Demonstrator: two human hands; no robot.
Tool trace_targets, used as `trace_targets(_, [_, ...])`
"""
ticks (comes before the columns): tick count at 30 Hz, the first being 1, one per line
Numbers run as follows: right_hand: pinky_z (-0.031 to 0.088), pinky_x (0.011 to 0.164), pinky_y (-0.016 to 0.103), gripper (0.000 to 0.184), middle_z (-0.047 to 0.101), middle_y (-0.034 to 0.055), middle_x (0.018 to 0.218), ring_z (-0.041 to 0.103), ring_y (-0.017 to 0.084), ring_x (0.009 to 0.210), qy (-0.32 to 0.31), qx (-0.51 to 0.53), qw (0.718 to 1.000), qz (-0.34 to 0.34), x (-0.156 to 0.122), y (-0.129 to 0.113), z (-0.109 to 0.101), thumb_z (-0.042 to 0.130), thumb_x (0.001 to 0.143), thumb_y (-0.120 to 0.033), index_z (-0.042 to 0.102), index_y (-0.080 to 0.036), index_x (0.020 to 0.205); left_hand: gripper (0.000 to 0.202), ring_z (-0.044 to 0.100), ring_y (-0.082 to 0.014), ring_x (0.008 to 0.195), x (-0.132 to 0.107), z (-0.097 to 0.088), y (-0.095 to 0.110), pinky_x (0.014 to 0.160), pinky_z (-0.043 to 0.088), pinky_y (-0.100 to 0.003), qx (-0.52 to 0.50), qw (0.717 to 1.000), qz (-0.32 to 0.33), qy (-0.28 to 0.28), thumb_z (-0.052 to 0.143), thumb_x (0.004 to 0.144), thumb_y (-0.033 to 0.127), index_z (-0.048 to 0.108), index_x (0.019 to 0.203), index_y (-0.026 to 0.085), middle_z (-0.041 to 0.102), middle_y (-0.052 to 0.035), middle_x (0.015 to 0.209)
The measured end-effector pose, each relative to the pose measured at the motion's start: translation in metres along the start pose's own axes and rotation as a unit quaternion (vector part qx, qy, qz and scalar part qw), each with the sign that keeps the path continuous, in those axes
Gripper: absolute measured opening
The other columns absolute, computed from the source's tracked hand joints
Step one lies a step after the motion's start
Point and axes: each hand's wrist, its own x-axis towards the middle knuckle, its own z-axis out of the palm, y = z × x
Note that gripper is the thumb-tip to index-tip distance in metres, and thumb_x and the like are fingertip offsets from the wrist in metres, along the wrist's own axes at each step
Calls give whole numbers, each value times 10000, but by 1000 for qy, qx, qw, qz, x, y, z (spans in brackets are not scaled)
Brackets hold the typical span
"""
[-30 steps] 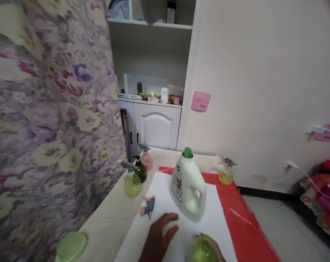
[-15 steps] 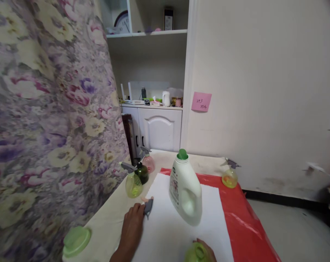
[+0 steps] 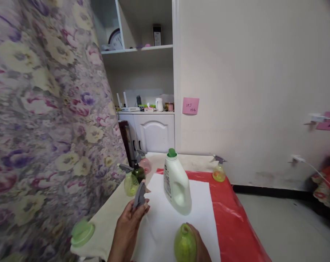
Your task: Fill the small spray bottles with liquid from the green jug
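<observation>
My left hand (image 3: 130, 220) grips a grey spray nozzle (image 3: 140, 194), held up over the left edge of the white sheet (image 3: 156, 233); a thin pale tube seems to hang below it. My right hand (image 3: 199, 242) is wrapped round the side of a yellow-green bottle (image 3: 185, 243) whose neck is uncovered. Beyond them stands a large pale green jug (image 3: 177, 185) with a handle and a dark green piece (image 3: 171, 153) in its mouth.
At the left back are a yellow-green spray bottle (image 3: 130, 184), a dark green bottle (image 3: 139, 172) and a pink spray bottle (image 3: 145, 164). Another spray bottle (image 3: 219, 172) stands at the right back on red sheeting (image 3: 227, 214). A light green lid (image 3: 82, 233) lies front left. A floral curtain (image 3: 58, 145) borders the left side.
My left hand has lifted the spray nozzle off the table and turned it upright. The yellow-green bottle in my right hand has come further into view. The camera view has shifted.
</observation>
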Motion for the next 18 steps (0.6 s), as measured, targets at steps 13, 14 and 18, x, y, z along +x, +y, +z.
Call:
trace_targets(13, [471, 1002, 439, 1049, 625, 110, 1295, 560, 383, 1203, -34, 34, 998, -45, 12, 27, 1, 887, 332, -336, 498, -251, 1302, 469, 663, -152, 912, -64, 77, 60, 811, 541, -187, -169, 985, 13, -4, 865, 621, 306, 701, 1050, 210, 730, -3, 1002])
trace_targets(14, [475, 995, 439, 1049, 626, 112, 1294, 563, 382, 1199, -38, 31, 998, -46, 13, 28, 0, 887, 336, -333, 497, -249, 1307, 448, 660, -155, 929, -64, 78, 57, 823, 531, -186, -152, 988, 16, -10, 856, 636, 312, 697, 1042, 211, 733, -1, 1003])
trace_targets(18, [495, 965, 430, 1037, 631, 101, 1290, 576, 371, 1177, -37, -7, 999, -34, 14, 26, -1, 883, 360, -299, 489, -274, 1320, 374, 660, -161, 949, -62, 80, 36, 833, 515, -196, -64, 997, 23, -45, 814, 694, 340, 675, 1021, 223, 738, 2, 1006])
